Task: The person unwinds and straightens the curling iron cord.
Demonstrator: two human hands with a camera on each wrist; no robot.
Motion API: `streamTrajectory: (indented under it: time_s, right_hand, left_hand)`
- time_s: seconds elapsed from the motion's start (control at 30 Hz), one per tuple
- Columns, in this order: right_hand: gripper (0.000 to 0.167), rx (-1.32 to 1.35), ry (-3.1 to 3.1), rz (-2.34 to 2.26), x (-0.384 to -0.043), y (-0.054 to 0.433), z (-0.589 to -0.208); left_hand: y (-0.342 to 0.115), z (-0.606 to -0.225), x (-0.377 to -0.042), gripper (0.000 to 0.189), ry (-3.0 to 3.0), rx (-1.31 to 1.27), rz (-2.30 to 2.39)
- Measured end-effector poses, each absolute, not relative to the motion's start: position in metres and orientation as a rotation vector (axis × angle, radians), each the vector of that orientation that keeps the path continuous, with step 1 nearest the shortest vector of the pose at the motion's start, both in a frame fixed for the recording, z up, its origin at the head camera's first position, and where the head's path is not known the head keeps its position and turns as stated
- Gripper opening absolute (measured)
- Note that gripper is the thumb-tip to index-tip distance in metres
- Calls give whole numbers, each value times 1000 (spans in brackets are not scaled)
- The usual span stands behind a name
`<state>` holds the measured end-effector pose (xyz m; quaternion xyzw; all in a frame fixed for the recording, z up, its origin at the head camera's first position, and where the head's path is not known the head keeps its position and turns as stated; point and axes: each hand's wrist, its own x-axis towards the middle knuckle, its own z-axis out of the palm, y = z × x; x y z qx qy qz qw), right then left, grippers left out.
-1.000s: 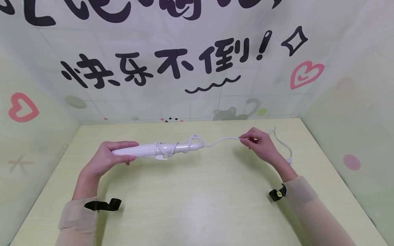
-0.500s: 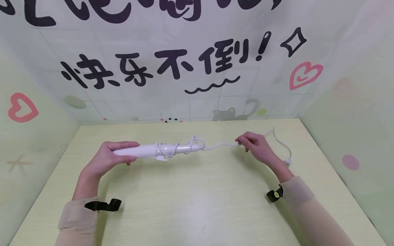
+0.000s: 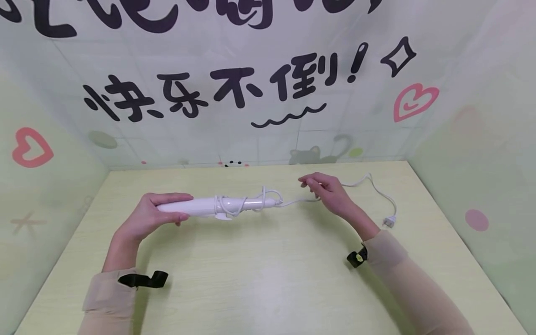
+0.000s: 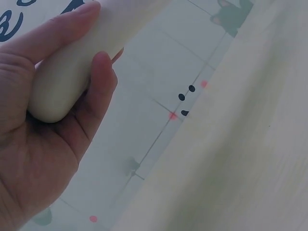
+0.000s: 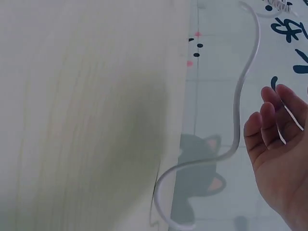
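Pale wood-grain tabletop (image 3: 268, 260): your left hand (image 3: 144, 216) grips the white tapered wand (image 3: 203, 206); your right hand (image 3: 329, 191) is loose, empty. Steady the wand; avoid straining the thin white cord (image 5: 237, 115).

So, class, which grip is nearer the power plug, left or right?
Right. The right grip is left of the power plug; the left grip, holding the white wand, is much farther left.
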<state>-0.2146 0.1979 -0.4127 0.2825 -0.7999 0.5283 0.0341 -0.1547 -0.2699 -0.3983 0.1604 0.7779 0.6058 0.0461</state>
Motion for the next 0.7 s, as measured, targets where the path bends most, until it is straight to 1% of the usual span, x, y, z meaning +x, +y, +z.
streamTrajectory:
  time_s: [0.13, 0.33, 0.53, 0.6, 0.7]
  right_hand:
    - [32, 953, -2404, 1677, -215, 179, -411]
    - [34, 1076, -2381, 1721, -214, 158, -413]
    - [41, 1058, -2446, 1978, -210, 156, -414]
    - [40, 1040, -2476, 2014, -207, 157, -412]
    - [32, 1006, -2557, 1956, -203, 159, -409]
  left_hand:
    - [-271, -396, -153, 41, 2368, 498, 1858]
    - [-272, -395, -151, 41, 2379, 504, 1846]
    - [-273, -395, -150, 42, 2399, 494, 1835]
    - [-274, -395, -149, 42, 2408, 483, 1837]
    - [-276, -395, -149, 42, 2419, 473, 1840]
